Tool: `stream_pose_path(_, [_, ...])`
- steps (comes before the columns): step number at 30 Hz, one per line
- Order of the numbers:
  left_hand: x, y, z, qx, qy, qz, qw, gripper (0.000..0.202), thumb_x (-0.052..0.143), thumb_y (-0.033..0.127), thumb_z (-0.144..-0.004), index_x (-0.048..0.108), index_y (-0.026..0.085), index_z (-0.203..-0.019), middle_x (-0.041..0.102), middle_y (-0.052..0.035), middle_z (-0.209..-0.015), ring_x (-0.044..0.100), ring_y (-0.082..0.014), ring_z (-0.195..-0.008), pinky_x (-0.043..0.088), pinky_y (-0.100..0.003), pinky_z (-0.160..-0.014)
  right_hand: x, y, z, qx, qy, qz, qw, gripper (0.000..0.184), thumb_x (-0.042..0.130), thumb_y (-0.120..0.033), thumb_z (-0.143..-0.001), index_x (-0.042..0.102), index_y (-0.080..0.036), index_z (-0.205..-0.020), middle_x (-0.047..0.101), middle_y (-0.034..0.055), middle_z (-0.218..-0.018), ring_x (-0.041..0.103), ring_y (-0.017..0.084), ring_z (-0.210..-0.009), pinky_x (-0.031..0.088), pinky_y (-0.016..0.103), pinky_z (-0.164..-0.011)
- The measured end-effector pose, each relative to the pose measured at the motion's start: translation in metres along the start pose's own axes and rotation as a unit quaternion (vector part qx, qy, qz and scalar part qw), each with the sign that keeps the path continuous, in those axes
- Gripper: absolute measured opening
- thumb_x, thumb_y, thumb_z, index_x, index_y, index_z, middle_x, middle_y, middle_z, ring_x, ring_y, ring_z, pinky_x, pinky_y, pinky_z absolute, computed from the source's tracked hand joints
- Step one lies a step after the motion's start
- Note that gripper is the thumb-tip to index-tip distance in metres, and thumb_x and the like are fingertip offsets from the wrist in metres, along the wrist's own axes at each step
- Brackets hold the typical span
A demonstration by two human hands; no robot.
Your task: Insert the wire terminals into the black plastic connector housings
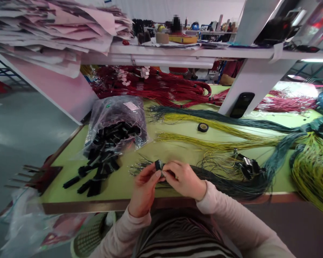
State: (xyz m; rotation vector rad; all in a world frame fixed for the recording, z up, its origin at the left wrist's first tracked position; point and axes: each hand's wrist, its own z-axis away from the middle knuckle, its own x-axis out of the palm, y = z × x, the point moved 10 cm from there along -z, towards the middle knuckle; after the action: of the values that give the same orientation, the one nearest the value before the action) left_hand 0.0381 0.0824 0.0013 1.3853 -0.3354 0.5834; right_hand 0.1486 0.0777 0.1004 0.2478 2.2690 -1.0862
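- The counter (56, 193) stretches beneath and beyond your grip, its surface pale green and its near edge brown.
- Red wires (167, 87) lie in a thick heap, well beyond your grip, toward the far side under the shelf (226, 53).
- Dark wires (223, 186) run along the near side, passing behind and under your grip; their loose ends fan out just beyond your left hand, and the bundle trails off to the right.
- Teal wires (220, 116) cross farther out, ahead and to the right of your grip.
- Yellow wires (218, 144) lie in strands nearer to your grip than the teal ones.
- A clear plastic bag (118, 107) slumps open, ahead and to the left of your grip.
- Black pieces (102, 166) spill from its mouth toward you, left of your grip and apart from it.
- Your right grip (184, 179) meets the left one; its thumb and fingertips touch the held piece's near right side, but you cannot tell whether they are clenched on something.
- Your left grip (145, 184) grasps a small piece between thumb and fingers.
- A roll of black tape (203, 127) rests beyond your right grip, slightly to its right.
- The black connector (158, 165) is that small piece, raised in front of you at your left fingertips.
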Motion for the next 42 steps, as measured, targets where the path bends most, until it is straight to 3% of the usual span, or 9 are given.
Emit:
stream_pose_path(5, [-0.019, -0.013, 0.002, -0.034, 0.031, 0.04, 0.998, 0.029, 0.082, 0.019, -0.053, 0.073, 0.022, -0.081, 0.072, 0.0, -0.078, 0.065, -0.0107, -0.063, 0.054, -0.018, -0.054, 0.013, 0.008, 0.012, -0.005, -0.006, -0.027, 1.0, 0.014, 0.045, -0.019, -0.088, 0.057, -0.016, -0.082, 0.058, 0.0037, -0.073, 0.053, 0.012, -0.066, 0.044, 0.022, -0.063])
stream_pose_path(9, [-0.046, -0.016, 0.0, -0.057, 0.07, 0.027, 0.996, 0.031, 0.082, 0.019, -0.053, 0.072, 0.02, -0.082, 0.072, -0.0001, -0.077, 0.065, -0.0105, -0.063, 0.054, -0.017, -0.056, 0.024, 0.046, 0.003, 0.047, -0.068, -0.05, 0.995, 0.022, 0.041, -0.022, -0.092, 0.06, -0.015, -0.085, 0.063, 0.0033, -0.077, 0.056, 0.01, -0.069, 0.045, 0.02, -0.066])
stream_pose_path(12, [-0.057, -0.013, -0.005, -0.052, 0.079, 0.005, 0.995, 0.031, 0.082, 0.021, -0.054, 0.071, 0.019, -0.084, 0.071, 0.0006, -0.075, 0.064, -0.0108, -0.063, 0.055, -0.02, -0.058, 0.035, 0.077, -0.023, 0.056, -0.103, 0.1, 0.988, 0.02, 0.045, -0.022, -0.092, 0.062, -0.014, -0.092, 0.065, 0.008, -0.094, 0.056, 0.015, -0.089, 0.043, 0.028, -0.083])
stream_pose_path(16, [-0.058, -0.009, -0.013, -0.044, 0.075, 0.003, 0.996, 0.034, 0.08, 0.022, -0.058, 0.069, 0.019, -0.09, 0.068, 0.0009, -0.078, 0.063, -0.0109, -0.066, 0.055, -0.022, -0.058, 0.071, 0.102, -0.05, 0.032, -0.199, 0.303, 0.931, 0.013, 0.053, -0.018, -0.086, 0.064, -0.014, -0.08, 0.064, 0.0083, -0.09, 0.051, 0.023, -0.096, 0.028, 0.046, -0.097])
stream_pose_path(21, [-0.054, -0.012, -0.025, -0.06, 0.068, 0.017, 0.996, 0.034, 0.079, 0.021, -0.059, 0.068, 0.018, -0.09, 0.068, -0.0007, -0.079, 0.062, -0.011, -0.064, 0.055, -0.021, -0.056, 0.079, 0.097, -0.044, 0.007, -0.201, 0.286, 0.937, 0.022, 0.043, -0.024, -0.092, 0.062, -0.016, -0.084, 0.062, 0.0059, -0.089, 0.051, 0.017, -0.088, 0.034, 0.032, -0.088])
stream_pose_path(24, [-0.045, -0.019, -0.032, -0.076, 0.057, 0.038, 0.995, 0.031, 0.08, 0.022, -0.057, 0.069, 0.018, -0.086, 0.068, -0.0007, -0.074, 0.062, -0.0103, -0.06, 0.053, -0.019, -0.052, 0.072, 0.093, -0.04, 0.005, -0.175, 0.311, 0.934, 0.019, 0.044, -0.024, -0.092, 0.06, -0.015, -0.094, 0.06, 0.0071, -0.096, 0.049, 0.019, -0.092, 0.031, 0.035, -0.092])
stream_pose_path(27, [-0.041, -0.021, -0.037, -0.071, 0.057, 0.056, 0.994, 0.031, 0.08, 0.021, -0.055, 0.069, 0.018, -0.084, 0.069, -0.0003, -0.07, 0.062, -0.0101, -0.059, 0.053, -0.017, -0.051, 0.083, 0.093, -0.04, -0.026, -0.219, 0.355, 0.909, 0.014, 0.047, -0.017, -0.088, 0.06, -0.013, -0.09, 0.06, 0.0086, -0.093, 0.049, 0.021, -0.091, 0.027, 0.041, -0.097])
stream_pose_path(35, [-0.057, -0.016, -0.035, -0.056, 0.066, 0.047, 0.995, 0.028, 0.079, 0.018, -0.057, 0.07, 0.018, -0.084, 0.07, -0.0007, -0.072, 0.063, -0.0113, -0.058, 0.053, -0.018, -0.05, 0.087, 0.094, -0.034, -0.058, -0.246, 0.331, 0.909, 0.015, 0.046, -0.019, -0.09, 0.06, -0.015, -0.086, 0.06, 0.0057, -0.088, 0.051, 0.019, -0.088, 0.035, 0.037, -0.092])
stream_pose_path(42, [-0.045, -0.013, -0.035, -0.053, 0.03, 0.034, 0.998, 0.025, 0.076, 0.018, -0.062, 0.069, 0.017, -0.087, 0.069, -0.003, -0.072, 0.062, -0.0116, -0.06, 0.051, -0.019, -0.05, 0.091, 0.1, -0.027, -0.052, -0.248, 0.36, 0.898, 0.014, 0.045, -0.012, -0.09, 0.058, -0.01, -0.096, 0.058, 0.0097, -0.096, 0.051, 0.02, -0.089, 0.044, 0.031, -0.076])
